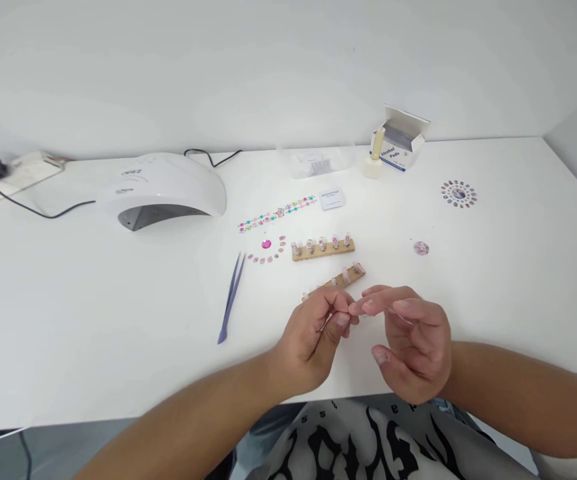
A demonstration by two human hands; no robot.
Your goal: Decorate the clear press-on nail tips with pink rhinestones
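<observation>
My left hand (313, 341) is closed in a pinch, thumb against the curled fingers, and its fingertips meet a fingertip of my right hand. Whatever sits in the pinch is hidden or too small to make out. Palm turned inward, my right hand (416, 350) has its fingers stretched out and the thumb apart, holding nothing. Just beyond the hands lies a tilted wooden nail stand (344, 277) with clear pinkish nail tips, partly covered by my left hand. Behind it a second wooden stand (323, 251) carries several decorated nail tips.
Purple tweezers (231, 298) lie left, near a pink gem (266, 244) and strips of small gems (277, 213). A white nail lamp (168, 183) stands back left. Behind are an alcohol pad packet (332, 198), a bottle (374, 160) and an open box (401, 150). Gem rings (459, 193) lie right.
</observation>
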